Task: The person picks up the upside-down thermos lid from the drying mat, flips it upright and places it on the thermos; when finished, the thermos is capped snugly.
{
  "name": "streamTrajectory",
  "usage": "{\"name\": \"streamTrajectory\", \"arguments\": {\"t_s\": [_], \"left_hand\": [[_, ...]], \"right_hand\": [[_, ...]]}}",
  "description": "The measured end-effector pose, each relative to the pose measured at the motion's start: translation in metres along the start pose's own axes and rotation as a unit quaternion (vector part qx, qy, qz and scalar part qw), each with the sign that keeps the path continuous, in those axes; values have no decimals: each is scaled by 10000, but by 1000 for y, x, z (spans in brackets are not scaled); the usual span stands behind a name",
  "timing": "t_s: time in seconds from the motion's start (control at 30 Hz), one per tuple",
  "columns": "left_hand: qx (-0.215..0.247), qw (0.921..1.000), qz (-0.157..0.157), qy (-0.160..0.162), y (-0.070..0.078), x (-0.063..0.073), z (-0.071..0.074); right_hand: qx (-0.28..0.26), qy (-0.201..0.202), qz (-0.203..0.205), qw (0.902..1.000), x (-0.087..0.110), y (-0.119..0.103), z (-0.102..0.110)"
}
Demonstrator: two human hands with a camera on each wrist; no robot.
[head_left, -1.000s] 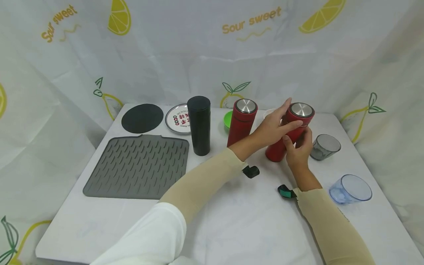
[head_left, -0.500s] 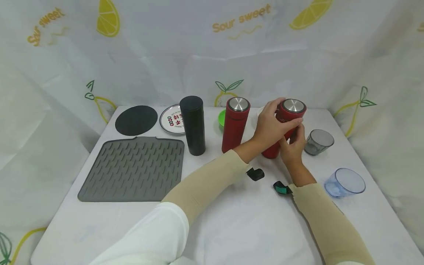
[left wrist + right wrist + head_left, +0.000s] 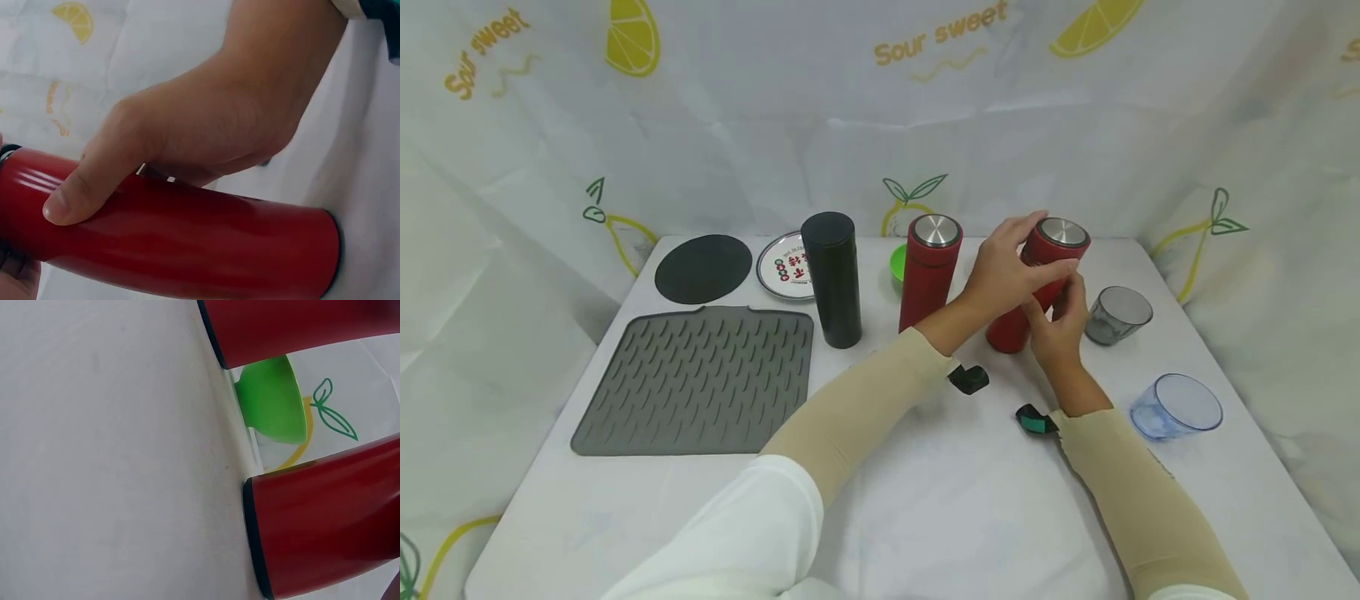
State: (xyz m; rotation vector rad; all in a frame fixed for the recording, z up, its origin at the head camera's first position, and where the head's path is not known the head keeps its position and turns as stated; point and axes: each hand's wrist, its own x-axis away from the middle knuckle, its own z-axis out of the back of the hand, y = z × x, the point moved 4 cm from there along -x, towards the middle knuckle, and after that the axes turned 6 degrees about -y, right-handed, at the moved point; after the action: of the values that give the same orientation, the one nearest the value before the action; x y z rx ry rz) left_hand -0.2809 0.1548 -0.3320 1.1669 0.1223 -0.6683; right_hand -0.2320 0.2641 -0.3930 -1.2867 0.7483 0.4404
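Observation:
In the head view, a red thermos with a steel-topped lid stands right of centre, its base at the table in the right wrist view. My left hand wraps its upper part just below the steel top, thumb across the front. Lower down, my right hand grips the body; the left wrist view shows this right hand large, its thumb along the red side. Part of the left hand appears at that view's left edge. A second red thermos stands left of the hands, partly behind the left forearm.
A black thermos, a printed round plate, a black disc and a grey ridged mat lie or stand to the left. A green bowl sits behind the red thermoses. At right are a grey glass and a blue glass.
The whole head view has shifted slightly left and up. Both hands keep their hold on the same red thermos, with little visible change in grip.

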Motion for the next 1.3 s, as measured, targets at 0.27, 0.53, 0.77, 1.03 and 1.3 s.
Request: {"name": "streamTrajectory", "arguments": {"t_s": [0.27,0.53,0.77,1.03,1.3], "left_hand": [[-48,9988,51,-480,0,-3,5],[460,9958,247,-755,-8,-4,3],[690,9963,232,-466,-7,6,3],[36,9983,320,489,10,6,-9],[646,9965,491,-212,-3,1,1]], "right_hand": [[-72,32,88,9999,-1,-1,0],[-92,44,54,9999,-1,0,0],[-63,28,13,10000,-2,1,1],[-4,-54,-62,10000,-2,-1,2],[17,-80,-58,9999,-1,0,0]]}}
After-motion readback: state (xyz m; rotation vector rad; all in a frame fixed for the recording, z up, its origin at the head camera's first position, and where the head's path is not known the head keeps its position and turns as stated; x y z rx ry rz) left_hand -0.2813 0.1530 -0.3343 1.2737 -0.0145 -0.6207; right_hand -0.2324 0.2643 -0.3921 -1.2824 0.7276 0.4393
